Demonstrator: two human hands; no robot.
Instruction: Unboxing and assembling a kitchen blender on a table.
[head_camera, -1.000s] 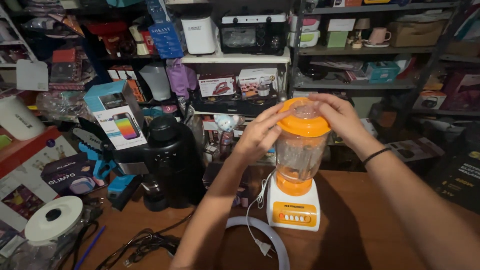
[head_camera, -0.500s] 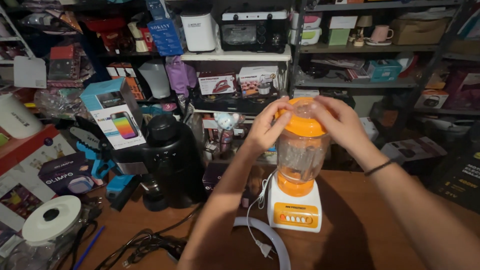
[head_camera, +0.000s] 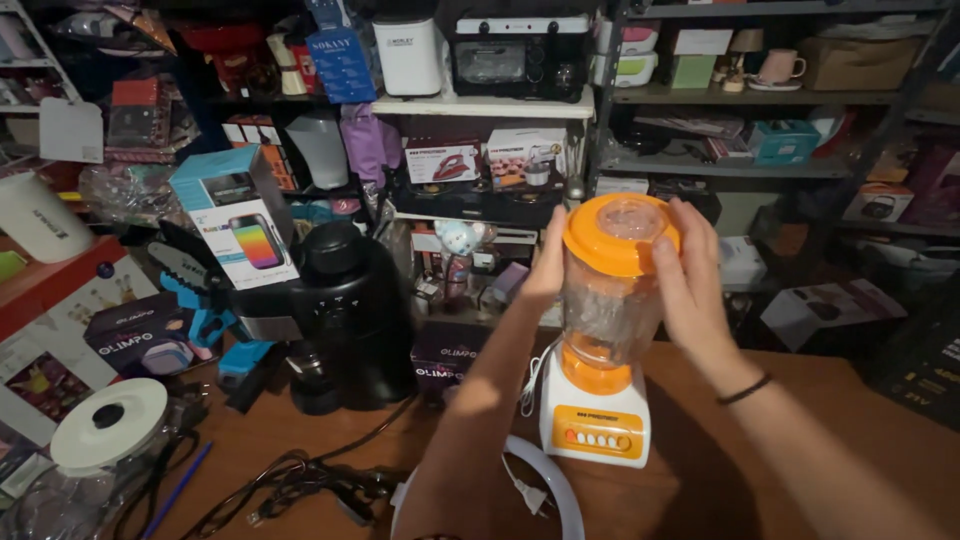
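Both hands, left hand (head_camera: 548, 262) and right hand (head_camera: 688, 275), clasp the orange-lidded blender jar (head_camera: 612, 290) mid-frame; a hard twist risks tipping its base (head_camera: 595, 425).

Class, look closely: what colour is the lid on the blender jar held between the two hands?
The round plastic lid is orange with a clear centre cap, seen best in the head view.

Both your forearms reach forward and up, wrists raised. Your left hand (head_camera: 549, 262) stands edge-on with fingers extended upward. Your right hand (head_camera: 688, 280) curves inward, fingers spread, a dark band at the wrist.
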